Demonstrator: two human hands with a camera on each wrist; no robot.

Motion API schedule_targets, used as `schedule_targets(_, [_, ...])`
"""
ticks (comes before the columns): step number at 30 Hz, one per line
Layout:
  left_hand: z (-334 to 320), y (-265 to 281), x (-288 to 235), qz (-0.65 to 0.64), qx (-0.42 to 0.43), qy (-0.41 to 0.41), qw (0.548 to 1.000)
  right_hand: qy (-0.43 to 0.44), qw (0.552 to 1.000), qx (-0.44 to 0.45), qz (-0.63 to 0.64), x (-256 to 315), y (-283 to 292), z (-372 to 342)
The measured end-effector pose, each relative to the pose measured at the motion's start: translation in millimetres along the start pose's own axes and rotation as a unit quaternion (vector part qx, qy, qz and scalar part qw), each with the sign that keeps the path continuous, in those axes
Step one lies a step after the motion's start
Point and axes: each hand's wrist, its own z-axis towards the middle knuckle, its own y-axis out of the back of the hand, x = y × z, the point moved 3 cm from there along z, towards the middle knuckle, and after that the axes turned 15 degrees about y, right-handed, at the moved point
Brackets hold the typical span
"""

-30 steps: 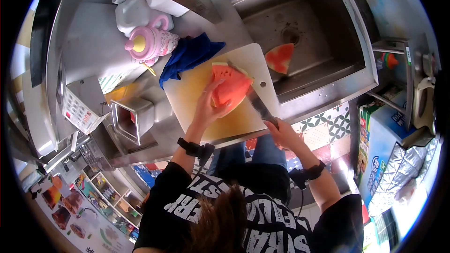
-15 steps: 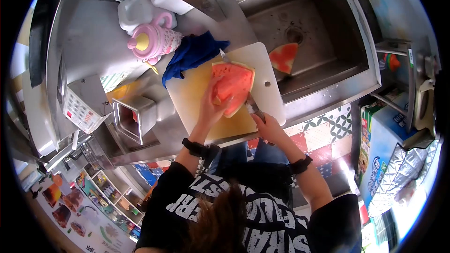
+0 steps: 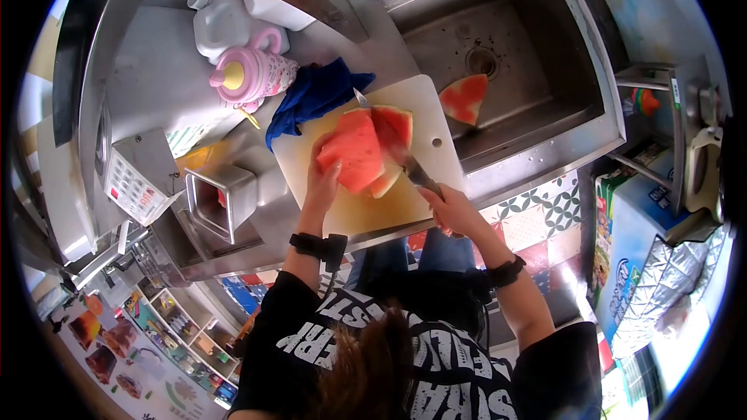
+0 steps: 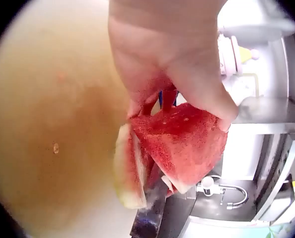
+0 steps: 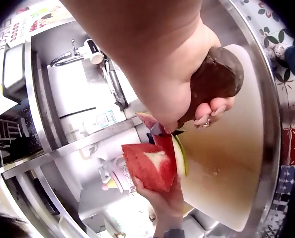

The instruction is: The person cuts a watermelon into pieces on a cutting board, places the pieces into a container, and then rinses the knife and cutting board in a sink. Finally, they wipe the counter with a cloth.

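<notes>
My left hand (image 3: 315, 187) grips a red chunk of watermelon (image 3: 352, 152), thumb on its near side, tilted up to the left. Beside the chunk, a watermelon piece with pale green rind (image 3: 401, 121) rests on the white cutting board (image 3: 440, 113). My right hand (image 3: 455, 214) holds a knife (image 3: 420, 176) by its dark brown handle (image 5: 217, 74). The blade runs between the chunk and the rind piece, its tip showing past their far side. In the left wrist view, the blade (image 4: 150, 218) comes out below the parted pieces, and pale rind (image 4: 129, 171) edges the left one.
A watermelon scrap (image 3: 465, 99) lies in the steel sink (image 3: 537, 97) at the right. A blue cloth (image 3: 311, 97) touches the board's far edge, beside a pink bottle (image 3: 253, 78) and a white jug (image 3: 218, 23). A metal container (image 3: 241, 190) stands left.
The left hand has shifted left, lifting and tilting the red chunk away from the rind piece. The right hand drew in toward the melon, and the knife now lies between the two parts.
</notes>
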Motion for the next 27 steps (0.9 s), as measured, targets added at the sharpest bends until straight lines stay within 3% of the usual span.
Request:
schedule_targets(3, [-3.2,12.2,4.4,-0.16,0.004,0.062,0.985,-0.015,0.999,-0.013,-0.038,12.5,9.5,-10.9])
schedule_targets(6, [2.6,39.1,29.8,-0.238,-0.042,0.132,0.961,-0.012,0.997,-0.036,-0.074,11.7,20.9,-20.2])
schedule_targets(9, [-0.4,41.0,25.6,-0.279,-0.02,0.155,0.947,-0.006,0.992,-0.047,-0.118,10.9,29.7,-31.1])
schedule_targets(12, [1.0,45.5,31.9,-0.344,-0.074,0.164,0.922,0.019,0.987,-0.044,-0.155,11.6,27.0,-36.5])
schedule_targets(15, [-2.3,48.2,37.0,-0.359,-0.118,0.199,0.904,-0.014,0.992,-0.026,-0.119,11.9,15.5,-36.3])
schedule_targets(18, [0.7,54.7,47.6,-0.39,-0.039,0.141,0.909,0.021,0.983,-0.062,-0.173,-6.8,15.8,-29.1])
schedule_targets(22, [-6.9,54.1,44.8,-0.384,-0.043,0.142,0.911,0.088,0.938,-0.125,-0.311,-28.7,34.3,-35.0])
schedule_targets(27, [-15.6,62.8,34.3,-0.41,-0.014,0.11,0.906,0.061,0.919,-0.145,-0.361,-27.6,57.0,-48.7])
